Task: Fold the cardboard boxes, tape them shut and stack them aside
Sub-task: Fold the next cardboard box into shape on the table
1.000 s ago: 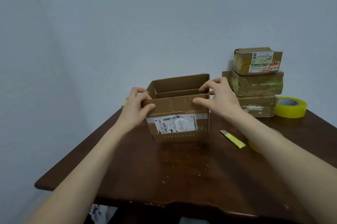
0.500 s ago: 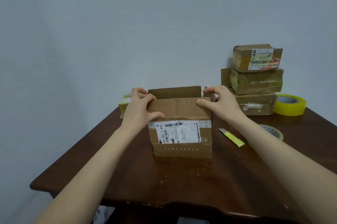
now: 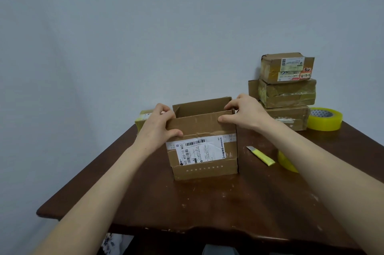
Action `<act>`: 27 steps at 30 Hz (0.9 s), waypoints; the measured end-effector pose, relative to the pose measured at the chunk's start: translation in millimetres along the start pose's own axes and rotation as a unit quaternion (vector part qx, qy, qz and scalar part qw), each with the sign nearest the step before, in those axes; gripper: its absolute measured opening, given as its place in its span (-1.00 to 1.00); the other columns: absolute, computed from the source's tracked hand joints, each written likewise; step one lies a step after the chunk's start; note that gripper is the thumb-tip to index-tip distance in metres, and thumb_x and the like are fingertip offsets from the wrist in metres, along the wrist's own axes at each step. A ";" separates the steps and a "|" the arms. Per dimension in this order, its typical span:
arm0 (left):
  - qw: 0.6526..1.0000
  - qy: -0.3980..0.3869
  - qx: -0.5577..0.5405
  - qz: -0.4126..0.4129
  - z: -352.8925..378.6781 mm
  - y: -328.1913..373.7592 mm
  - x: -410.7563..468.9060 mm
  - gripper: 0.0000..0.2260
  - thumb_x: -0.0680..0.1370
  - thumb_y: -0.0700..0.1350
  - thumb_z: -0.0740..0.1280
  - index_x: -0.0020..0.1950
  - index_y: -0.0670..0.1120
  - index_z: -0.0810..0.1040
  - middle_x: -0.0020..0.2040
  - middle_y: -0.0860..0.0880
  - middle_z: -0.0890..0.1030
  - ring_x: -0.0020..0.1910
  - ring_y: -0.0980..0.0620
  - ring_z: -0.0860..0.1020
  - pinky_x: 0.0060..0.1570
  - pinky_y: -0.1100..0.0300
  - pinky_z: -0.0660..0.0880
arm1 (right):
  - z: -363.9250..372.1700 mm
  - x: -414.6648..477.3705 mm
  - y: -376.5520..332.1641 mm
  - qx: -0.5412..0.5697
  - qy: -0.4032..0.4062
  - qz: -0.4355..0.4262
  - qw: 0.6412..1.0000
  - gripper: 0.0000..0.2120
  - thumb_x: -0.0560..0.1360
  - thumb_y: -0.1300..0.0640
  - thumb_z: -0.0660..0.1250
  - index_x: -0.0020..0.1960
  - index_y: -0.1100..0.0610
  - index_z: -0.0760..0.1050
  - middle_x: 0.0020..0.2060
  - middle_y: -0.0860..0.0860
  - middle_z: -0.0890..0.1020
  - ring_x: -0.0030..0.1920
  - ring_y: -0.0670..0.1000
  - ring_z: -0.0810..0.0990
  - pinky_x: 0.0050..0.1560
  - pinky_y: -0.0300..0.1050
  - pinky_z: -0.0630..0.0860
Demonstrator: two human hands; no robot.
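An open-topped brown cardboard box [image 3: 204, 158] with a white shipping label on its near face stands upright in the middle of the dark wooden table [image 3: 207, 209]. My left hand [image 3: 159, 125] grips its top left corner, thumb on the near face and fingers curled over the edge. My right hand [image 3: 243, 112] grips the top right corner the same way. The near and far top flaps stand upright. A stack of three taped boxes [image 3: 286, 92] rises at the back right against the wall.
A big roll of yellow tape [image 3: 324, 118] lies right of the stack. A second yellow roll [image 3: 285, 162] is partly hidden behind my right forearm. A yellow utility knife [image 3: 260, 155] lies right of the box. Another small box [image 3: 143, 119] sits behind my left hand.
The box has come a little closer to me, and its far flap, lowered half a second ago, stands up again. Both hands stay on the top corners.
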State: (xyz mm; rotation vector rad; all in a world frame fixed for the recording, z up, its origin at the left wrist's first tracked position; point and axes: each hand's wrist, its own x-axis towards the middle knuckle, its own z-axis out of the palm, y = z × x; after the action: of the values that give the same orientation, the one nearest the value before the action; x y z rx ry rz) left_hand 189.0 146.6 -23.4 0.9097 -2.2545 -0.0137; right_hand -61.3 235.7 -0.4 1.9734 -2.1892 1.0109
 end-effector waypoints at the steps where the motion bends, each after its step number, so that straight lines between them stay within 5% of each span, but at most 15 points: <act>1: 1.000 -0.016 0.000 0.001 -1.3 -1.1 1.8 -0.70 0.34 -0.05 0.54 -0.16 -0.02 0.43 0.05 0.05 0.34 -0.04 0.05 0.41 -0.06 0.22 0.37 | -1.7 0.0 -0.9 -0.008 -0.007 0.001 1.000 -0.53 0.38 -0.18 0.44 0.17 0.06 0.58 0.03 0.00 0.43 0.01 -0.05 0.40 0.00 -0.17 0.34; 6: 0.996 -0.018 -0.076 -0.039 0.6 -5.5 0.4 -0.78 0.38 -0.14 0.52 -0.05 -0.03 0.56 0.10 0.03 0.35 0.02 0.08 0.41 -0.06 0.35 0.35 | -4.7 -1.3 0.4 -0.017 -0.024 -0.021 0.999 -0.69 0.41 -0.12 0.44 0.07 0.02 0.64 0.07 0.03 0.47 0.05 0.01 0.50 0.08 -0.08 0.44; 13: 0.987 -0.064 -0.146 -0.019 -5.3 -7.1 0.1 -0.71 0.42 -0.24 0.47 -0.15 0.17 0.52 0.08 0.12 0.39 0.10 0.07 0.41 -0.03 0.43 0.31 | -3.8 0.0 0.0 -0.016 -0.021 -0.028 0.999 -0.75 0.41 -0.04 0.47 0.04 0.02 0.64 0.07 0.01 0.39 0.04 -0.01 0.46 0.15 -0.04 0.46; 18: 0.991 -0.015 -0.132 -0.031 1.1 -5.8 -2.8 -0.75 0.42 -0.19 0.49 -0.03 0.11 0.57 0.05 0.06 0.39 -0.02 0.21 0.41 -0.11 0.39 0.33 | -4.8 2.4 -4.5 -0.022 -0.011 -0.029 0.999 -0.81 0.39 0.02 0.50 -0.05 0.07 0.65 0.00 0.01 0.47 0.00 0.02 0.50 0.09 -0.07 0.47; 27: 0.972 -0.089 -0.215 -0.036 -4.6 -5.8 3.3 -0.62 0.49 -0.28 0.39 -0.24 0.25 0.55 -0.21 0.24 0.57 -0.21 0.28 0.52 -0.18 0.43 0.42 | -0.4 -1.1 -1.4 -0.011 0.018 -0.031 0.999 -0.73 0.38 0.00 0.50 0.04 0.08 0.65 0.05 0.00 0.45 0.03 0.00 0.48 0.11 -0.07 0.47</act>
State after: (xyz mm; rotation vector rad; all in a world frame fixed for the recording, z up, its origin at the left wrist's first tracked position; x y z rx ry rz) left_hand 193.5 141.3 -19.4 0.7742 -2.2492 -0.6158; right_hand -60.0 236.9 0.0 1.9853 -2.0971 1.0009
